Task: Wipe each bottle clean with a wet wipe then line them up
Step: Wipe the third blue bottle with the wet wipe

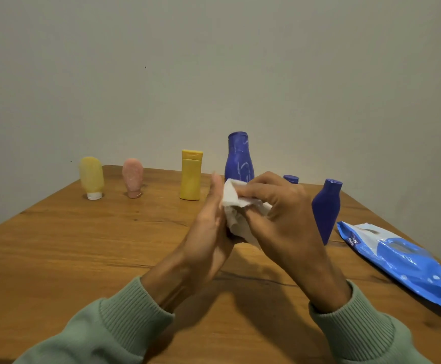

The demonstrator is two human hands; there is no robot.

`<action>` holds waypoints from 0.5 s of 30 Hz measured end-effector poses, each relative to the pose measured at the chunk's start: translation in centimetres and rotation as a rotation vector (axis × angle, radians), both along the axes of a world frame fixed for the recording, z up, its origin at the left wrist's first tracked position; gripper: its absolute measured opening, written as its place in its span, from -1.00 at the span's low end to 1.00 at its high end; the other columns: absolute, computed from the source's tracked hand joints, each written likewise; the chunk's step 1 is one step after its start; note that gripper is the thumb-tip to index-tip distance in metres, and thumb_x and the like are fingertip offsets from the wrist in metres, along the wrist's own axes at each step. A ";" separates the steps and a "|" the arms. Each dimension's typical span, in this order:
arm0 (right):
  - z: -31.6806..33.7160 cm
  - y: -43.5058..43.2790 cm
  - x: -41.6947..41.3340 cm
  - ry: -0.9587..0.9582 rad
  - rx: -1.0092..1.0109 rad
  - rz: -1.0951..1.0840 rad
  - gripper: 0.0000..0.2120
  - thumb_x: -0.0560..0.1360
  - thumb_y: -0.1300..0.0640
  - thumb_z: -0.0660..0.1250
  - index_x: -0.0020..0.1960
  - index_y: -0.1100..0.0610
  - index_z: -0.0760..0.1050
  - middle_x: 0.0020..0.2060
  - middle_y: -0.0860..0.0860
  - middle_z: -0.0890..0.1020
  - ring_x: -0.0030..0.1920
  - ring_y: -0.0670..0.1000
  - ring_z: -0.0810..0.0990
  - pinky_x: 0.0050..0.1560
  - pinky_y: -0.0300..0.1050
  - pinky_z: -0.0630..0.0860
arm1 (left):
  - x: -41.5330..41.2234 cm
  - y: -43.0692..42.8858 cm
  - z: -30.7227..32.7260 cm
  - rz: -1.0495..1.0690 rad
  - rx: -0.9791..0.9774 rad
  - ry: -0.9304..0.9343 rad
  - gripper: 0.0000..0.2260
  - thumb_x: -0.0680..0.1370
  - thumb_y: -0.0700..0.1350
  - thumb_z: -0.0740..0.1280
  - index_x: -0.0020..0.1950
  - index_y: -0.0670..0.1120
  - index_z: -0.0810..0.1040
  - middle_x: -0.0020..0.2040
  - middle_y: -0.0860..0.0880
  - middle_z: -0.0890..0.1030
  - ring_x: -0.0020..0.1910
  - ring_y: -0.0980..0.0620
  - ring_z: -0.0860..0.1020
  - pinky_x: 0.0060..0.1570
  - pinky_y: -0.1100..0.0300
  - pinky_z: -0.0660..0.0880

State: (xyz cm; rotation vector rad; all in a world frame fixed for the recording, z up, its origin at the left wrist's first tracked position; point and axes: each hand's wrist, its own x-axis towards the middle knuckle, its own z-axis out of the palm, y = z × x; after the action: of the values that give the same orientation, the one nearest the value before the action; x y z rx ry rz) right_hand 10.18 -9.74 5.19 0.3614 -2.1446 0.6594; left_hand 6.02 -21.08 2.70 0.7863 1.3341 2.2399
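Observation:
My right hand [280,214] pinches a crumpled white wet wipe [234,203] above the middle of the table. My left hand [209,227] lies with straight fingers against the wipe's left side. I cannot tell if the wipe wraps anything. Along the back stand a pale yellow tube [91,177] on its white cap, a pink tube [132,177], a yellow bottle [191,174] and a tall blue bottle [239,158] streaked with white marks. Another blue bottle [327,208] stands right of my hands. A small blue cap [291,179] peeks over my right hand; what is below it is hidden.
A blue and white wet-wipe pack [398,258] lies flat near the right edge of the wooden table [82,258]. A plain wall rises right behind the table's far edge. Green sleeves cover both forearms.

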 end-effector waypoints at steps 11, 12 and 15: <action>0.0 -0.1 0.1 -0.007 0.007 -0.018 -0.76 0.39 0.10 0.46 0.03 0.14 0.62 -0.11 -0.02 0.62 -0.09 -0.07 0.57 -0.07 0.08 0.59 | 0.5 0.5 -0.2 0.059 -0.079 0.080 -0.45 0.56 0.28 -0.09 0.34 0.02 0.41 0.21 -0.12 0.60 0.19 -0.03 0.59 0.18 0.06 0.54; 0.0 -0.1 0.0 0.030 -0.003 -0.039 -0.75 0.38 0.09 0.43 0.03 0.15 0.61 -0.11 0.00 0.63 -0.11 -0.05 0.58 -0.09 0.09 0.59 | 0.8 0.8 -0.4 0.054 -0.087 0.083 -0.49 0.54 0.29 -0.08 0.33 0.10 0.40 0.25 -0.11 0.58 0.24 -0.05 0.56 0.25 -0.02 0.50; 0.1 0.1 -0.2 0.098 -0.003 -0.093 -0.76 0.38 0.13 0.41 0.03 0.17 0.61 -0.13 0.02 0.64 -0.15 -0.06 0.58 -0.13 0.05 0.58 | 1.3 1.1 -0.6 0.029 -0.072 0.080 -0.55 0.51 0.30 -0.06 0.26 0.19 0.40 0.28 -0.14 0.55 0.31 -0.16 0.49 0.32 -0.16 0.42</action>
State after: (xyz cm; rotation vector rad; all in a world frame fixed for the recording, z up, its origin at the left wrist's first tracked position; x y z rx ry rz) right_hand 9.99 -9.68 5.30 0.2842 -2.0538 0.5805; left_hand 7.28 -19.93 2.06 0.8439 1.4636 2.1905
